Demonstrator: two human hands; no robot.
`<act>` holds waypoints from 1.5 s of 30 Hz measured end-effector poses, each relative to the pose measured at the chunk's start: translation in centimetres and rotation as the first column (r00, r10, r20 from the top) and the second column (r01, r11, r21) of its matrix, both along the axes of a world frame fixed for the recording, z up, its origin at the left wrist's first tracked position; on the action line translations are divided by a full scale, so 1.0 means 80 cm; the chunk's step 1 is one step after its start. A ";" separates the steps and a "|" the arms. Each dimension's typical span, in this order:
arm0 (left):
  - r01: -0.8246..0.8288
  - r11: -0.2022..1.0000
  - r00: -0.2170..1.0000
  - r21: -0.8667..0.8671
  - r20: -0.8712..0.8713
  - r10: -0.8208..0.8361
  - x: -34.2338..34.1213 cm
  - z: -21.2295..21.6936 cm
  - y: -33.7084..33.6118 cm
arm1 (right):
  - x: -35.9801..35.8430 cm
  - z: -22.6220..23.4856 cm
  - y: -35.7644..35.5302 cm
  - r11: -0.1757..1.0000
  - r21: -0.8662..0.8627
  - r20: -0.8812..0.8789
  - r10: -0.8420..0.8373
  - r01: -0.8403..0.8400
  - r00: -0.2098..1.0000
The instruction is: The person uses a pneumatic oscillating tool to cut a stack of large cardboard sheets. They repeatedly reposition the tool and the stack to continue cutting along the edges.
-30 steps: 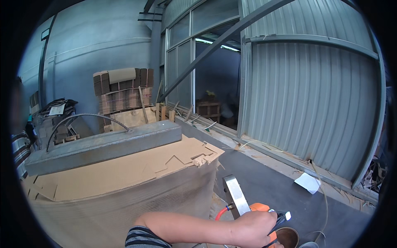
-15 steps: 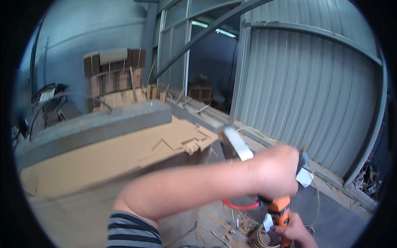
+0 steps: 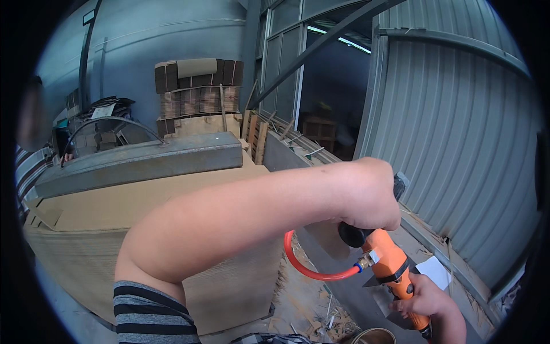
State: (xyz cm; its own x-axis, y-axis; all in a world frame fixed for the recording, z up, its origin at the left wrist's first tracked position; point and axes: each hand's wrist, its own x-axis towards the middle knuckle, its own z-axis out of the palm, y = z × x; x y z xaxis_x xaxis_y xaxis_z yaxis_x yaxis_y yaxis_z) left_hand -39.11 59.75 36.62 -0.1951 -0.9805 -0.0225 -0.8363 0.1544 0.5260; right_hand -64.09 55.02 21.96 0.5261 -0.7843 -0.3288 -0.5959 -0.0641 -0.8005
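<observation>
Reaching across the view, my left hand (image 3: 369, 195) is closed around the black handle of an orange air tool (image 3: 389, 255). The fingers are mostly hidden behind the back of the hand, while a black knob end (image 3: 353, 234) sticks out below it. My right hand (image 3: 425, 298) wraps around the lower orange body of the same tool. A red air hose (image 3: 312, 275) curves from a brass fitting on the tool and passes behind my left forearm. To the left lies a stack of brown cardboard sheets (image 3: 114, 246), partly covered by my arm.
A heavy grey metal beam (image 3: 143, 163) with a curved handle rests on the stack. Bundled cardboard (image 3: 200, 97) stands behind. At the left edge is a person in a striped top (image 3: 30, 172). Scraps (image 3: 326, 315) litter the floor near a tape roll (image 3: 375, 337); a corrugated wall (image 3: 458, 126) rises right.
My view has swung left, and the person at the left edge shows more clearly. The tool and my left hand sit higher, with more of the orange body and red hose showing.
</observation>
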 end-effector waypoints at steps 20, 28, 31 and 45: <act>-0.266 0.964 0.954 -0.018 0.138 0.266 -0.047 -0.017 -0.083 | -0.015 -0.038 -0.155 0.964 0.095 0.048 0.245 -0.249 0.968; -0.453 0.891 0.881 -0.017 0.141 0.451 -0.085 -0.009 -0.136 | -0.004 -0.045 -0.274 0.871 0.039 0.055 0.488 -0.490 0.871; -0.515 0.857 0.848 -0.012 0.136 0.512 -0.095 0.005 -0.151 | 0.002 -0.041 -0.305 0.834 0.001 0.097 0.550 -0.552 0.830; -0.555 0.831 0.824 0.048 0.173 0.540 -0.082 -0.014 -0.155 | 0.009 -0.056 -0.289 0.773 0.142 0.087 0.612 -0.618 0.786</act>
State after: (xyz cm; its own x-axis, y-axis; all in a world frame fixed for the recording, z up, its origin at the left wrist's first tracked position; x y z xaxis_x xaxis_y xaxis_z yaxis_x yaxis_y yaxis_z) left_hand -45.70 47.36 35.50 0.3858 -0.9168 -0.1029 -0.8365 -0.3947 0.3801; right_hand -63.37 31.92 17.45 0.8917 -0.2301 -0.3897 -0.4444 -0.2822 -0.8502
